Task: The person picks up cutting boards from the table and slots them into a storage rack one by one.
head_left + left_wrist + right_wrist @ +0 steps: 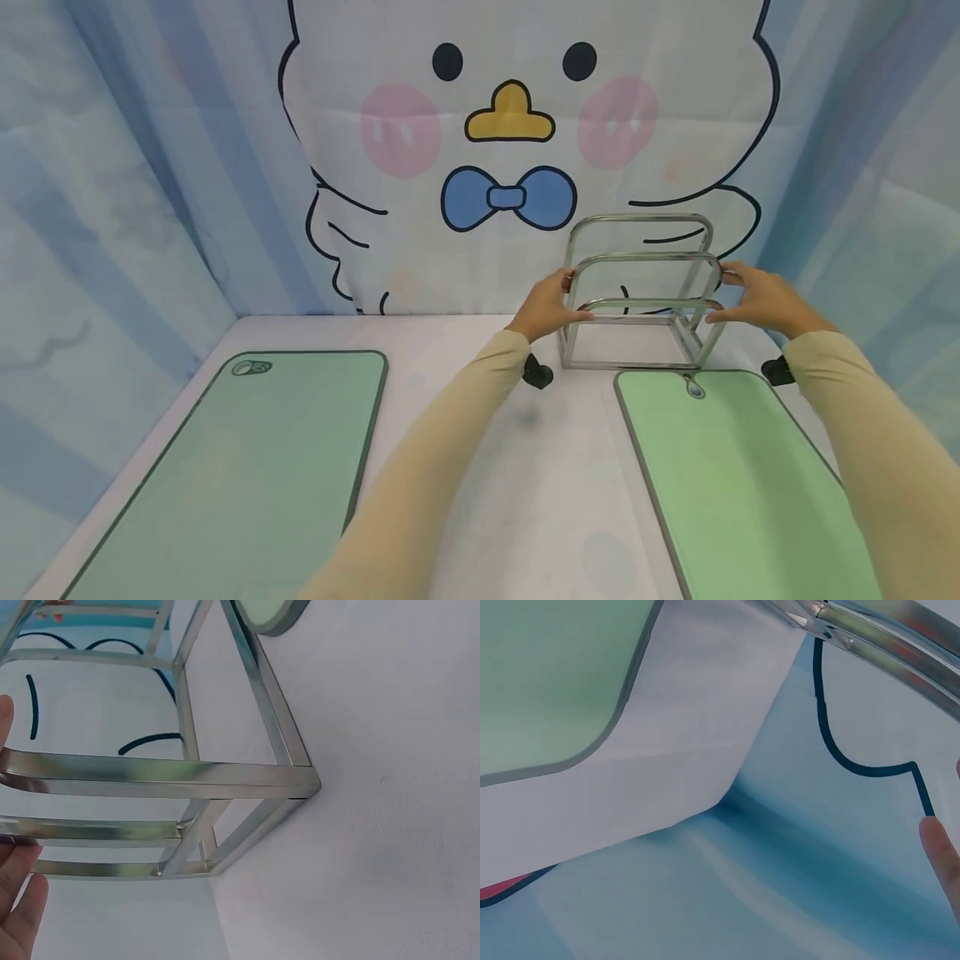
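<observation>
A silver metal rack (649, 303) with three rounded hoops stands upright on the white table, at the far end to the right. My left hand (546, 307) holds its left side, thumb at the front hoop and fingers at the middle one. On the opposite side, my right hand (768, 302) grips it in much the same way. The left wrist view shows the rack's corner (225, 778) close up, with left fingers (22, 915) against the bars. In the right wrist view only a right fingertip (939, 851) and part of the rack (889, 637) appear.
A light green cutting board (727, 475) lies flat just in front of the rack. To the left lies a blue-green cutting board (240, 467). Behind the table (525, 492) hangs a cloth backdrop (405, 275) printed with a cartoon animal; blue curtains flank both sides.
</observation>
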Motion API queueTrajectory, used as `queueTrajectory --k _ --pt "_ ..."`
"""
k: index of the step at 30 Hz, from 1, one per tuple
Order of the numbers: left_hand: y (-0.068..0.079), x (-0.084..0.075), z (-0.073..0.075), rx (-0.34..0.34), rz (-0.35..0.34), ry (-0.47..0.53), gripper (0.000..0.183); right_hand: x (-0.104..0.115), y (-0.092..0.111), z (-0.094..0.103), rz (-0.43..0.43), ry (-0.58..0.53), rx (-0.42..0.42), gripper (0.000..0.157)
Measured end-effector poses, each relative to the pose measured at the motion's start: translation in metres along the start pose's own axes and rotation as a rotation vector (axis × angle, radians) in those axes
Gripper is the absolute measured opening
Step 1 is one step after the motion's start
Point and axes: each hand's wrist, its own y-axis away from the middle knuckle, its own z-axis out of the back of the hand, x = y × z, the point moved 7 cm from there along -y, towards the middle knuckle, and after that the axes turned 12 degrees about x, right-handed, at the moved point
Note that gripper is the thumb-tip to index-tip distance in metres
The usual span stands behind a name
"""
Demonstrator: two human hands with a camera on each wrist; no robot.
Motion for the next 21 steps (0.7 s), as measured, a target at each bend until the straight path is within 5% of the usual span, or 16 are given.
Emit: queueTrajectory --k 21 --pt "0.017 0.024 0.018 0.007 0.018 0.01 0.078 0.021 -0.014 -0.02 0.117 -0.214 0.146 0.107"
